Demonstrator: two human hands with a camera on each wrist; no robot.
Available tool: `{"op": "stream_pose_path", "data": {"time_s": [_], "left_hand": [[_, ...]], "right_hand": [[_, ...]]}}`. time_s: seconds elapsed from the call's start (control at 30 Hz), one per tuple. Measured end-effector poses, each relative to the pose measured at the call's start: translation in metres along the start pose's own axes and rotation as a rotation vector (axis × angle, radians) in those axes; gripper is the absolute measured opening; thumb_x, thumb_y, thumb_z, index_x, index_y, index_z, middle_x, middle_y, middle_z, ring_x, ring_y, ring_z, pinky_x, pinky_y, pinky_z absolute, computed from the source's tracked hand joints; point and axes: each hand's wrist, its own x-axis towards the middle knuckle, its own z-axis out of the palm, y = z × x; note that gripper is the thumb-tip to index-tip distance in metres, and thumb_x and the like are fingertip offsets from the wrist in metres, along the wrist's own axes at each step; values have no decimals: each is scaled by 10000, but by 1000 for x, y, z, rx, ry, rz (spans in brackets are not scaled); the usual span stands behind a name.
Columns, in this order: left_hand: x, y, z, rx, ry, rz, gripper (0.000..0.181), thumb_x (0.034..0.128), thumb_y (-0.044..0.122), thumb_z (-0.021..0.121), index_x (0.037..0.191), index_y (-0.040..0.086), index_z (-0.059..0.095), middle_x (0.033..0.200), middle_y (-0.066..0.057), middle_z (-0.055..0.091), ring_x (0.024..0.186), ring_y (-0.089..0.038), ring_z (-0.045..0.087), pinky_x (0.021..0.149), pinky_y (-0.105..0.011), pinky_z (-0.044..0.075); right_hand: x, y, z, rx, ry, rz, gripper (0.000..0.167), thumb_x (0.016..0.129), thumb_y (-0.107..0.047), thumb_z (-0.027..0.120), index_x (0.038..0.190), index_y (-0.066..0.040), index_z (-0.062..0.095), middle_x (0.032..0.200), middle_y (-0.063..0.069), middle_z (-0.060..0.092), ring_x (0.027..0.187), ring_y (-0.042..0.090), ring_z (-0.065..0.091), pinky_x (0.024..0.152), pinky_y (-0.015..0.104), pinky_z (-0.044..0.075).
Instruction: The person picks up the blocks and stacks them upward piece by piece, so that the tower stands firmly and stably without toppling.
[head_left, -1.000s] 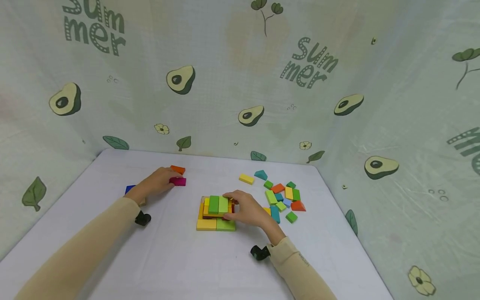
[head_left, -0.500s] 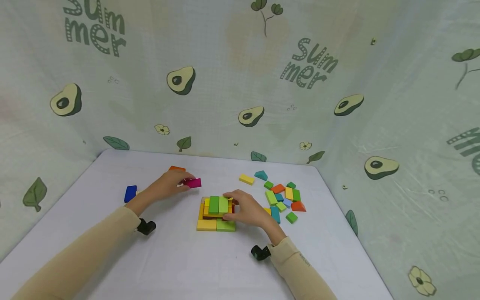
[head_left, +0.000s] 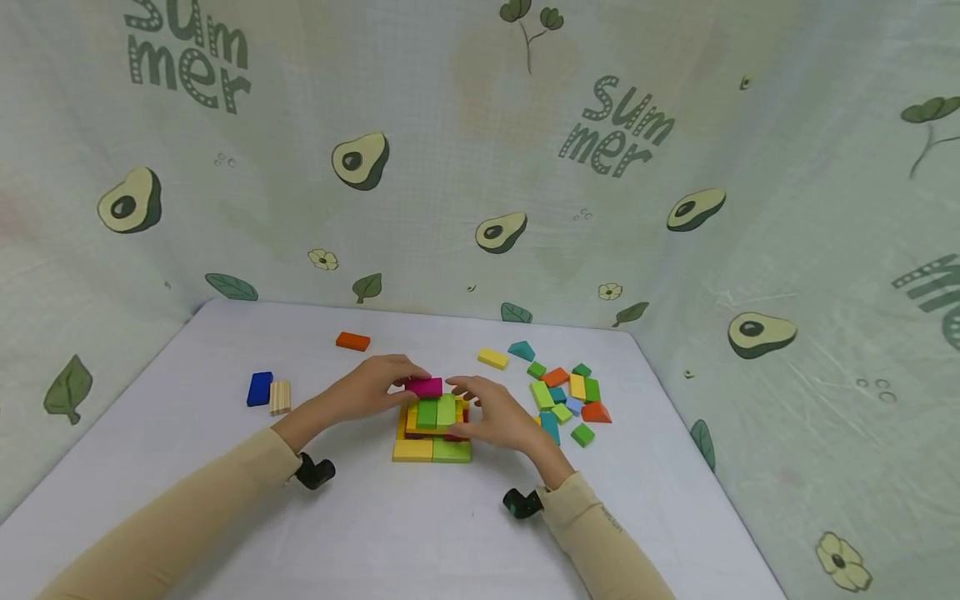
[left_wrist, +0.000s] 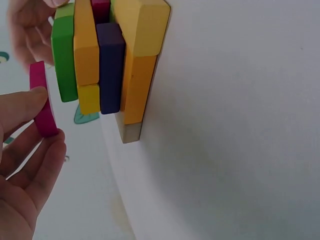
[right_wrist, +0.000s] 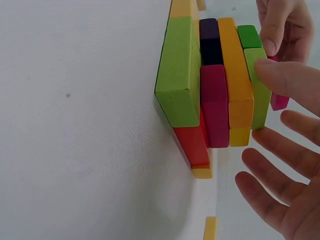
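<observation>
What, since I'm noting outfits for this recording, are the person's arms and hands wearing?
Both arms wear long, plain beige sleeves; the right sleeve carries small dark lettering, too small to read. A small, rounded black device sits at each wrist. The left hand and right hand are bare, with no glove or ring visible.

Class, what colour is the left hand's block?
The block is magenta, clearest in the left wrist view.
</observation>
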Motion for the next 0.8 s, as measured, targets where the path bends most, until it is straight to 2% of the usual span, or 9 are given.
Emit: {"op": "stream_pose_path", "data": {"time_s": [0.1, 0.23, 0.37, 0.5, 0.8], "left_hand": [[1, 3, 5, 2, -16, 7, 356, 983, 186, 789, 1334, 164, 738, 1175, 28, 734, 1010, -125, 649, 889, -330, 624], [4, 6, 11, -27, -23, -12, 362, 980, 209, 793, 1336, 173, 739, 1190, 33, 741, 1028, -129, 655, 903, -328, 622], [3, 7, 13, -63, -7, -41, 383, 972, 241, 804, 1340, 165, 732, 1206, 29, 738, 1045, -153, 665, 908, -350, 624], [-3, 2, 13, -58, 16, -58, 411, 978, 281, 799, 1357, 148, 717, 1214, 35, 733, 1043, -145, 667, 908, -369, 624], [-2, -1, 14, -78, 7, -35, 317, 1009, 253, 759, 1306, 144, 736, 1147, 59, 755, 990, -104, 665, 903, -373, 623]], "right_hand": [[1, 1, 2, 7, -2, -4, 732, 938, -273, 845, 1567, -126, 502, 1399, 49, 650, 1239, 229, 626, 1050, 453, 575], [1, 1, 3, 16, 8, -7, 720, 932, -260, 851, 1554, -124, 515, 1420, 28, 644, 1230, 218, 630, 1045, 437, 576], [1, 1, 3, 19, 7, -16, 657, 931, -253, 852, 1507, -141, 556, 1428, 5, 641, 1227, 221, 630, 1045, 435, 575], [1, 0, 2, 20, -2, -20, 623, 933, -247, 849, 1486, -156, 578, 1428, -2, 640, 1235, 221, 624, 1049, 439, 574], [0, 2, 1, 26, 5, -13, 613, 932, -261, 850, 1480, -178, 590, 1431, -29, 636, 1228, 184, 612, 1046, 428, 575]]}}
